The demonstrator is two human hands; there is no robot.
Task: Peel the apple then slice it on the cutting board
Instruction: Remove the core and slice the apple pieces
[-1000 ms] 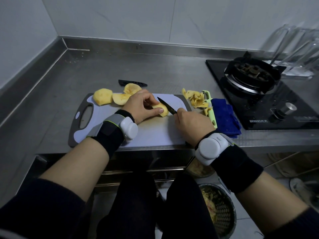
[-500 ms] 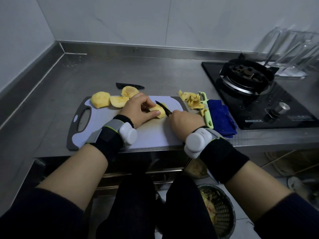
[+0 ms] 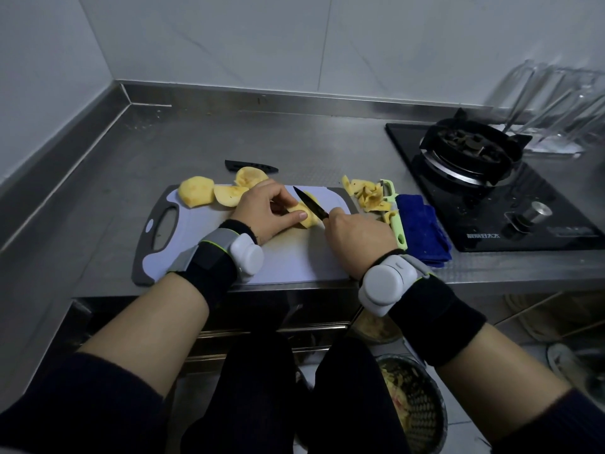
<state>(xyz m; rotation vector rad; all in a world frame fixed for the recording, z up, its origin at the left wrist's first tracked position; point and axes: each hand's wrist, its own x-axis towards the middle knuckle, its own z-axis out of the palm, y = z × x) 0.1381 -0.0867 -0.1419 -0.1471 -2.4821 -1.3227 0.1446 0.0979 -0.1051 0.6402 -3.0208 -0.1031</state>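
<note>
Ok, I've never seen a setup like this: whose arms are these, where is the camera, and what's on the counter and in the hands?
No robot here: these are a person's own arms, seen by one camera worn on the head, looking down. The white pods on both wrists are strapped-on devices. The left hand holds a peeled apple piece on the cutting board; the right hand grips a black knife, blade across that piece. More apple pieces lie at the board's far left. Right of the board lie peelings, a green peeler and a blue cloth, then a gas burner.
</note>
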